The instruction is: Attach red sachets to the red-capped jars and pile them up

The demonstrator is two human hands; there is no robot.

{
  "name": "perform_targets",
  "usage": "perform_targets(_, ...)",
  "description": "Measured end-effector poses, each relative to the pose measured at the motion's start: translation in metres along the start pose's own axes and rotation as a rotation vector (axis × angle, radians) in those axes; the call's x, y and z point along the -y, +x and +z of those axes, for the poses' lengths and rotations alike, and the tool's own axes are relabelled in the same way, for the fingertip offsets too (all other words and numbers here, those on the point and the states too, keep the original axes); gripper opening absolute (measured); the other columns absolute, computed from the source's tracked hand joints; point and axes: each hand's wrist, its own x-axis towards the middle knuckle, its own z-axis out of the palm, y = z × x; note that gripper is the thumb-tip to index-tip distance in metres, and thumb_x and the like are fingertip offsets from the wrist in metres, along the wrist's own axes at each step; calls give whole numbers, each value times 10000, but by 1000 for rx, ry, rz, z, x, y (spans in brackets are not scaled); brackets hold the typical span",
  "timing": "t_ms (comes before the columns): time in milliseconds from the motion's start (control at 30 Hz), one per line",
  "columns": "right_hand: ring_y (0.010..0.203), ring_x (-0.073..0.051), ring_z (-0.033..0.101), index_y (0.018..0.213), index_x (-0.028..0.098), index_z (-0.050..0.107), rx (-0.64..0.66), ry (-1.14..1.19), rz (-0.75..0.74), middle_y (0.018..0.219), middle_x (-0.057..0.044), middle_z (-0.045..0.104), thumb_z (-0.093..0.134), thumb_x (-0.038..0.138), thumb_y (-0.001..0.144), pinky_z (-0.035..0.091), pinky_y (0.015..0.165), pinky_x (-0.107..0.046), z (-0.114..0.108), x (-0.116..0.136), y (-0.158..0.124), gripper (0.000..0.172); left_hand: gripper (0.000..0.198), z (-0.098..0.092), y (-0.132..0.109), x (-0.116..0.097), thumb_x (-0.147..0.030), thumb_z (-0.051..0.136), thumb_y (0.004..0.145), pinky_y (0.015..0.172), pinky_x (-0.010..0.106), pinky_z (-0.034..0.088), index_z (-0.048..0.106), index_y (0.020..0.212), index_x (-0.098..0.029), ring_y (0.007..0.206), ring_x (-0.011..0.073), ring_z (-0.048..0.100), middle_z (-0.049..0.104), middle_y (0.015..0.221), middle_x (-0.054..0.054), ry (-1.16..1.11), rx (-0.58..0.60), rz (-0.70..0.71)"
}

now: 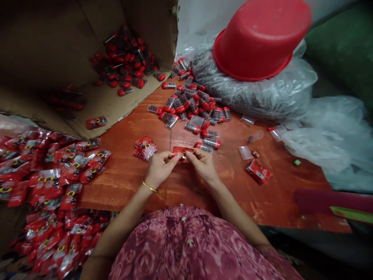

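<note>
Between my two hands is a small red printed card or packet (180, 150), held just above the reddish-brown tabletop (180, 186). My left hand (161, 166) pinches its left end, thumb on top. At the other end, my right hand (203, 164) grips it the same way. To the left of my left hand lies a short stack of red printed cards (145, 147). Just beyond my right hand are clear tubes with red caps (212, 143), filled with dark beads. A larger pile of such tubes (190, 102) spreads farther back.
An open cardboard box (145, 93) on its side holds more tubes. Red packets (70, 167) heap up at left. An upturned red tub (256, 42) sits on a plastic bag (244, 97) of dark contents. A red packet (258, 172) and clear plastic pieces (245, 153) lie right.
</note>
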Motion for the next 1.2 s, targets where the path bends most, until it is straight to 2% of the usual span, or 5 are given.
perform_targets(267,511,-96,425,588,179,554,-189,-153,-106,531,28,502,510,400,788,369,509,-225,20,-5,-2,301,370,25,-15,4,-433,722,601,617,220,461,681,825,-142,685,124,594,694,809,46,-519,-78,-289)
perform_targets(533,602,-131,546,736,172,657,-207,-115,-115,661,-4,636,533,388,789,447,597,-254,33,-10,-4,254,403,25,-11,-8,-470,780,472,593,205,462,652,664,-138,604,95,592,669,644,3,-677,-246,-370)
perform_targets(667,686,-163,568,774,178,650,-148,-432,-214,727,-38,648,353,437,890,448,657,-290,2,-8,1,410,408,15,-2,-15,-444,814,389,567,206,453,609,562,-137,539,89,578,642,562,-15,-715,-296,-395)
perform_targets(900,956,-298,533,1087,145,602,-23,-1296,-324,1119,-167,625,560,344,802,360,836,-448,-75,-15,13,350,384,4,3,-12,-412,806,452,554,186,446,581,619,-151,555,82,591,641,593,-29,-771,-230,-454)
perform_targets(1200,557,-128,536,913,182,622,127,-520,-181,703,-14,630,430,360,874,426,527,-245,-59,9,-27,264,349,10,0,-9,-435,774,531,581,209,441,600,599,-139,554,83,547,612,573,-27,-668,-174,-361)
